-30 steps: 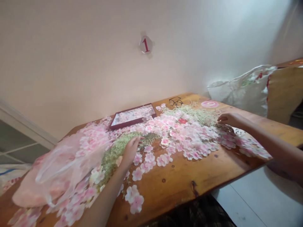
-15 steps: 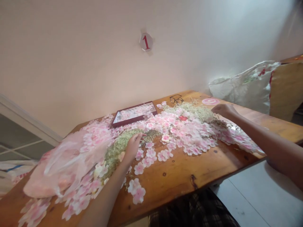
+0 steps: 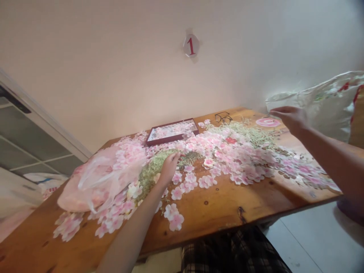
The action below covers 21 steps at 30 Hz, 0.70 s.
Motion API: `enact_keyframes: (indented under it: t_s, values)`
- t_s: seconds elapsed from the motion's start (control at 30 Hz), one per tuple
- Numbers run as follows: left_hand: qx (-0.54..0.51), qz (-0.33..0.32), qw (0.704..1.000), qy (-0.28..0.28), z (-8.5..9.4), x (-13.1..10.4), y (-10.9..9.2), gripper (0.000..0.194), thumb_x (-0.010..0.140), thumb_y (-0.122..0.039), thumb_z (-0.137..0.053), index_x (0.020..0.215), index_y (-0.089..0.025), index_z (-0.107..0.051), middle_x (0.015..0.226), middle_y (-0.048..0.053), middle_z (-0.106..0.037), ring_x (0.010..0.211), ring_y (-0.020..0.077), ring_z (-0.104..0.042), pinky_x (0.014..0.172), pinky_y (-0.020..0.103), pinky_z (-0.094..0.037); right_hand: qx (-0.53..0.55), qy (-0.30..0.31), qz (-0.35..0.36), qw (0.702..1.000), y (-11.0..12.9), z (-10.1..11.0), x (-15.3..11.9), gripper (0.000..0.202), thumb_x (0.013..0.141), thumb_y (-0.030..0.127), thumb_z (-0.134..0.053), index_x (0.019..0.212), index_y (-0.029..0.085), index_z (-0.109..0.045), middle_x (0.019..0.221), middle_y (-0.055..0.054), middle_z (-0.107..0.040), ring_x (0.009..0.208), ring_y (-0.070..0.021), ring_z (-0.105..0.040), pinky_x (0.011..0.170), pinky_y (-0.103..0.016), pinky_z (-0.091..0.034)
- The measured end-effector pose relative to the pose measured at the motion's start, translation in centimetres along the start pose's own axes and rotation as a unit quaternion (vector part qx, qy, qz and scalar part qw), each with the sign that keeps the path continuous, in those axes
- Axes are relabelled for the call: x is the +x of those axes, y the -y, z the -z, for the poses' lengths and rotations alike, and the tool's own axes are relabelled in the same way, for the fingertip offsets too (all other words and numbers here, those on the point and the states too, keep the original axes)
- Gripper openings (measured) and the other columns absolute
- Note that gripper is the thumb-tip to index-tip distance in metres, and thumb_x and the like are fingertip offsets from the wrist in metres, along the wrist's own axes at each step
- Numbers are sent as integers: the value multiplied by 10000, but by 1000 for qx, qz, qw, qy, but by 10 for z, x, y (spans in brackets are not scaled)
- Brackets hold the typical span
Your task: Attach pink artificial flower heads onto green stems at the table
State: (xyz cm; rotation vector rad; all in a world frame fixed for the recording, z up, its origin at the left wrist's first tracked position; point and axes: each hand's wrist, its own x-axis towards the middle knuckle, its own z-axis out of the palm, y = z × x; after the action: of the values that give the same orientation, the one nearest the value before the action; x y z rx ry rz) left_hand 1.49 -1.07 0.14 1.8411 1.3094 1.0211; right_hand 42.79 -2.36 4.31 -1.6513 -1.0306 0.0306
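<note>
My left hand [image 3: 170, 167] is over the green pile of small plastic-looking pieces [image 3: 153, 167]. Its fingers are closed in a pinch, and whatever they hold is too small to make out. Raised above the table's right side, my right hand [image 3: 291, 116] also pinches, its fingertips near the pink oval mark [image 3: 267, 122]; I cannot tell what is in them. Pink artificial blossoms [image 3: 241, 159] lie heaped between my hands, with a red flower [image 3: 230, 140] on top. A second pale green heap [image 3: 250, 134] lies behind them.
A dark red tray [image 3: 170, 139] holding blossoms stands at the back. Eyeglasses [image 3: 223, 118] lie beside it. A clear bag of pink petals [image 3: 99, 182] covers the table's left part. A large white sack [image 3: 318, 110] is beyond the right end.
My right hand has lifted away from the pale green heap, up and to the right. My left hand stays by the green pile. The camera view has shifted left.
</note>
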Motion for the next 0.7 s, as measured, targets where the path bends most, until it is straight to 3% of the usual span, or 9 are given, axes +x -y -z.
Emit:
enact_keyframes:
  t_s: [0.1,0.2,0.3,0.37,0.47,0.53,0.6,0.7]
  values:
    - [-13,-10,1000,-4,0,0,-1,386,756,-447,-334,806,-165,-593,878,55,-601,799,163,-537,732,272,-398,39,44,-42,997,27,-4,-13,457,630,390,-594,965,80,-607,848,-147,-605,576,-78,-467,524,-238,-331]
    - [-18,-9,1000,-2,1,0,-3,376,757,-439,-339,796,-161,-590,884,56,-598,796,159,-537,727,265,-403,98,144,-17,985,55,-16,-43,396,652,334,-590,934,56,-603,877,-142,-598,647,-88,-493,599,-229,-369]
    - [-11,-2,1000,0,0,-1,-4,380,758,-441,-337,804,-162,-590,875,56,-599,790,159,-538,726,266,-403,115,282,28,952,81,-36,-94,279,675,343,-567,828,116,-622,818,-89,-615,675,-107,-523,635,-238,-399]
    - [-10,-13,1000,6,0,-1,-4,384,760,-442,-333,808,-162,-591,874,56,-600,787,157,-537,734,266,-400,130,385,71,911,91,-55,-132,226,695,358,-542,775,163,-622,765,-50,-618,674,-123,-544,627,-251,-419]
    - [-11,-28,999,18,-1,-1,-2,388,761,-440,-331,804,-157,-592,879,57,-599,781,155,-537,732,263,-401,151,465,126,863,94,-90,-174,167,711,337,-531,738,192,-607,747,-22,-619,689,-142,-566,632,-261,-437]
    - [-13,-26,999,21,-1,-1,0,387,761,-439,-331,806,-156,-592,879,56,-600,770,153,-540,724,262,-404,121,467,174,858,93,-108,-184,155,732,301,-509,788,196,-609,810,-31,-620,740,-160,-564,670,-286,-436]
    - [-14,-23,999,17,0,0,0,386,760,-439,-332,819,-162,-594,884,52,-601,766,150,-542,723,261,-405,72,452,227,860,98,-112,-183,165,731,257,-510,845,197,-613,884,-49,-607,831,-190,-543,730,-324,-422]
    - [-15,-23,1000,11,1,0,1,386,761,-436,-333,842,-166,-597,882,49,-604,770,150,-543,734,263,-403,75,437,259,858,116,-81,-186,227,753,234,-476,949,242,-590,946,-39,-589,885,-191,-524,772,-345,-416]
